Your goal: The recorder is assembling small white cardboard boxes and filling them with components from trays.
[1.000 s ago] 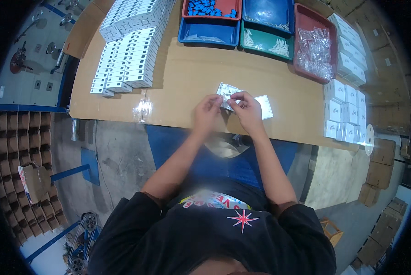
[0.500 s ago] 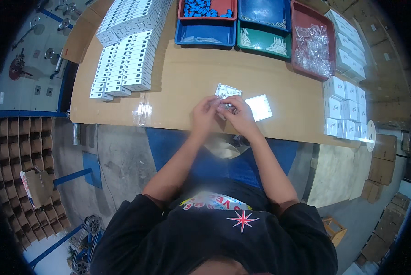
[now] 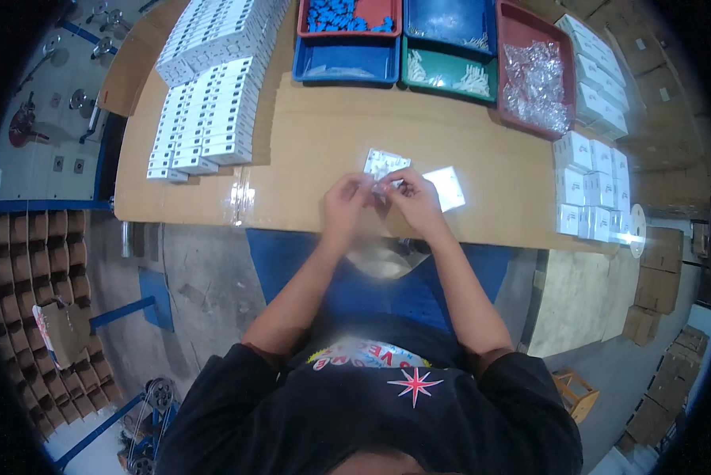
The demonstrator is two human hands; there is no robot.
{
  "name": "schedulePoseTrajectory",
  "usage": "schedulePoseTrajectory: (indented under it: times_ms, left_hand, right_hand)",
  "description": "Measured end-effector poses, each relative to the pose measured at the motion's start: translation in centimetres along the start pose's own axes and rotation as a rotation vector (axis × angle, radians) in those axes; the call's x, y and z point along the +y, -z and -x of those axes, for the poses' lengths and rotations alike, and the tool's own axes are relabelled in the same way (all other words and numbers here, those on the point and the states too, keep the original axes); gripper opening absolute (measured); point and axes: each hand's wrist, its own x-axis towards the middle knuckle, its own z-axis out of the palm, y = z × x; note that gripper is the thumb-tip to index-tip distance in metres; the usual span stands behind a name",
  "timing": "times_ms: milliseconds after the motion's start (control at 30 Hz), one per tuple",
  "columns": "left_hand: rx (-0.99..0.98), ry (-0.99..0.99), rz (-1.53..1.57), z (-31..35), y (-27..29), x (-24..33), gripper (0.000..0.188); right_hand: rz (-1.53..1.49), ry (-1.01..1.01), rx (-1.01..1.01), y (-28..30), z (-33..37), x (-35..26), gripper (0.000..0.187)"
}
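My left hand point(image 3: 345, 207) and my right hand point(image 3: 415, 202) meet near the table's front edge, fingertips pinched close together. Between them is something small, partly see-through, that the fingers mostly hide; its kind cannot be made out. Just beyond the fingertips lies an open white box part point(image 3: 377, 161) with small pale pieces in it. To the right of my right hand, a flat white box piece point(image 3: 450, 190) rests on the brown tabletop point(image 3: 308, 142).
Tall stacks of white boxes point(image 3: 227, 119) stand at the left, with more white boxes point(image 3: 593, 186) at the right. Along the back are a red bin of blue parts point(image 3: 347, 34), blue bins point(image 3: 347, 71), a green bin of white pieces point(image 3: 450, 93) and a red bin of clear packets point(image 3: 502, 119).
My hands have drawn slightly apart at the fingertips, the left a little leftward. More of the open white box part shows. The whole view has shifted slightly.
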Motion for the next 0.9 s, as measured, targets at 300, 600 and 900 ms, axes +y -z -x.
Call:
schedulePoseTrajectory:
  times_ms: [300, 600, 900]
  left_hand:
    - [0.082, -0.014, -0.066, -0.2, 1.1, -3.2, 0.020]
    - [0.089, 0.024, -0.024, -0.1, 0.7, -1.8, 0.023]
    - [0.120, 0.045, -0.094, -0.2, 1.2, -2.2, 0.019]
  right_hand:
    - [0.030, 0.034, 0.113, 5.4, -9.8, 0.6, 0.014]
    - [0.548, 0.237, 0.293, 15.2, -29.3, -1.3, 0.016]
    - [1.112, 0.193, 0.031, 15.6, -35.2, -1.8, 0.021]
